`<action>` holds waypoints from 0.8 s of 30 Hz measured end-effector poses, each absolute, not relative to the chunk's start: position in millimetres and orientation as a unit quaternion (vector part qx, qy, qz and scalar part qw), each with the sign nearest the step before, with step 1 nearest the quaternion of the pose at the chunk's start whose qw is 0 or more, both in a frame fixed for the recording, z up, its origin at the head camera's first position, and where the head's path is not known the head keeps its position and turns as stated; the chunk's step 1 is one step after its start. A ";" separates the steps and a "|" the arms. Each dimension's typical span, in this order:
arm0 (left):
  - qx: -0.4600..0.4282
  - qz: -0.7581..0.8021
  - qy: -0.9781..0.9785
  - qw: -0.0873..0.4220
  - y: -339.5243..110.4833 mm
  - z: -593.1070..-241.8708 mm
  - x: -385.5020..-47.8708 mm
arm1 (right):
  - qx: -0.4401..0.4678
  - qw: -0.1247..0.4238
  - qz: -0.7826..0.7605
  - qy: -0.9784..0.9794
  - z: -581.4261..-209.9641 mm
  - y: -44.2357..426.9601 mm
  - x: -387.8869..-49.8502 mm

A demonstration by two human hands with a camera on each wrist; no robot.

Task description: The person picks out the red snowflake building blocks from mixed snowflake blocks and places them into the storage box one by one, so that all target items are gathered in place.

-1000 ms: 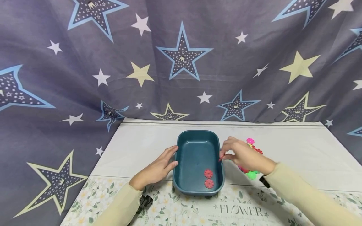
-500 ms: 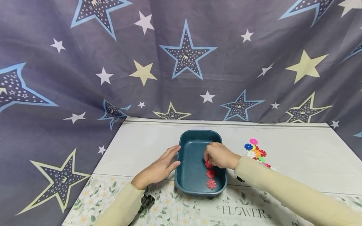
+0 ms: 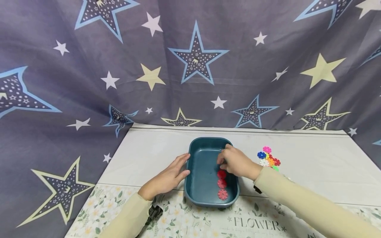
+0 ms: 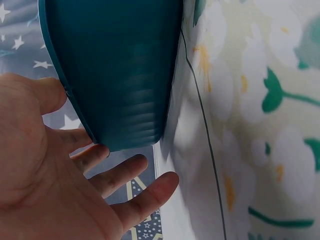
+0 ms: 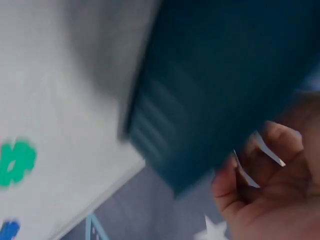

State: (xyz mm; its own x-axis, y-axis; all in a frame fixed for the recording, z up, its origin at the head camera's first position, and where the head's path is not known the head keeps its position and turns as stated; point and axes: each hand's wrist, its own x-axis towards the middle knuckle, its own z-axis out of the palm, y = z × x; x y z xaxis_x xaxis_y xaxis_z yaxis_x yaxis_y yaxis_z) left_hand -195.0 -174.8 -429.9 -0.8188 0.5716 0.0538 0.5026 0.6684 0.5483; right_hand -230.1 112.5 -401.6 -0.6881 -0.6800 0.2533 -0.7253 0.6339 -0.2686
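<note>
A dark teal plastic tray [image 3: 200, 165] stands on the table. Inside it, along the right side, three red notched discs lie in a row: a far one [image 3: 221, 174], a middle one [image 3: 221, 183] and a near one [image 3: 222, 194]. My left hand [image 3: 166, 177] rests its extended fingertips and thumb against the tray's left rim; the left wrist view has the fingers spread there. Over the tray's right wall reaches my right hand [image 3: 237, 162], just beyond the far disc, its fingers loosely bent with no disc visible between them. The right wrist view is dark and blurred.
Right of the tray lies a cluster of mixed-colour notched discs [image 3: 270, 162], partly behind the right sleeve [image 3: 285, 188]. A white and floral cloth [image 3: 166, 218] covers the table. A grey star-patterned curtain [image 3: 184, 96] hangs behind.
My right hand carried a red disc over the tray's right wall, set it down beyond the other two, and has drawn slightly back to the right. The left hand stays at the rim.
</note>
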 end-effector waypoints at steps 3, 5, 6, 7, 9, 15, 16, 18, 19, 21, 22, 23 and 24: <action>0.292 0.285 0.911 0.064 -174.3 -428.4 -193.7 | 0.376 0.110 0.199 -0.898 -392.7 129.7 -227.2; 0.291 0.287 0.910 0.063 -174.5 -428.7 -193.5 | 0.360 0.139 0.216 -0.897 -388.2 144.5 -227.1; 0.291 0.288 0.910 0.062 -174.7 -429.0 -193.5 | 0.350 0.150 0.223 -0.898 -386.4 152.5 -227.4; 0.292 0.287 0.911 0.060 -175.0 -429.3 -193.6 | 0.338 0.159 0.227 -0.899 -385.3 161.0 -228.1; 0.293 0.286 0.911 0.058 -175.4 -429.6 -193.8 | 0.311 0.164 0.231 -0.907 -384.4 178.9 -229.3; 0.295 0.287 0.909 0.062 -175.8 -429.0 -194.2 | 0.232 0.105 0.226 -0.940 -393.5 228.6 -229.4; 0.295 0.288 0.909 0.062 -175.9 -429.2 -194.2 | 0.226 0.095 0.224 -0.943 -396.6 235.2 -229.4; 0.295 0.289 0.908 0.063 -175.9 -429.8 -194.5 | 0.210 0.078 0.222 -0.949 -403.4 246.2 -228.4; 0.295 0.289 0.909 0.062 -175.9 -430.3 -194.7 | 0.204 0.071 0.223 -0.950 -407.2 250.6 -228.2; 0.295 0.290 0.909 0.062 -175.5 -430.0 -194.6 | 0.187 0.060 0.229 -0.954 -414.5 258.6 -227.5; 0.295 0.290 0.908 0.061 -175.3 -430.3 -194.7 | 0.177 0.055 0.230 -0.955 -417.9 262.2 -227.4; 0.295 0.290 0.908 0.062 -174.8 -429.9 -194.6 | 0.164 0.047 0.233 -0.957 -421.0 265.7 -227.2; 0.296 0.291 0.908 0.061 -174.5 -430.4 -194.8 | 0.153 0.042 0.237 -0.958 -424.1 269.3 -227.7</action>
